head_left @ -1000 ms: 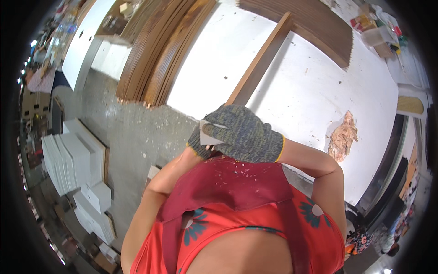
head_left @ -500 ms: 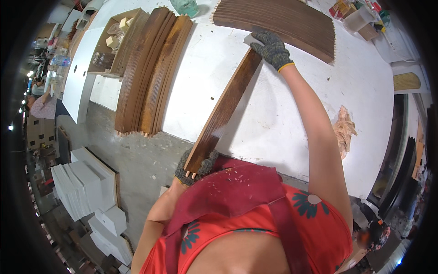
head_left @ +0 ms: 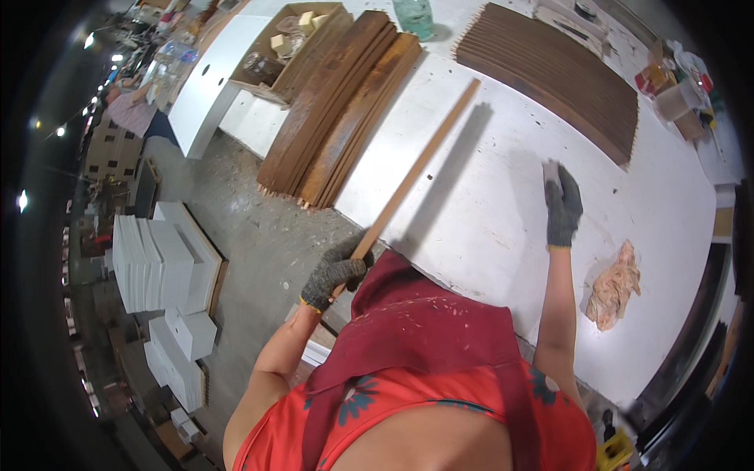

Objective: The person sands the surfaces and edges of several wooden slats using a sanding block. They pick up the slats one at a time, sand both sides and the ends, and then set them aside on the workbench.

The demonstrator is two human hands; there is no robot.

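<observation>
In my gloved left hand (head_left: 336, 279), at the table's near edge, is one end of a long brown wooden slat (head_left: 424, 161). The slat is turned narrow edge up and slopes away over the white table, its shadow to the right of it. My gloved right hand (head_left: 564, 206) is apart from the slat, above the table, closed on a small pale flat piece (head_left: 551, 174) whose kind I cannot make out. Left of the slat lie stacked brown slats (head_left: 334, 110) with dowels at their ends. A row of dark brown slats (head_left: 550, 78) lies at the far right.
A crumpled tan cloth (head_left: 615, 286) lies right of my right forearm on the white table (head_left: 471, 235). An open wooden box (head_left: 287, 51) of small blocks and a greenish glass jar (head_left: 414, 20) stand at the back. White panels (head_left: 157, 263) are stacked on the floor at left.
My right hand has left the slat's far end and moved right and nearer. The slat has turned from its broad face onto its narrow edge. The view has shifted.
</observation>
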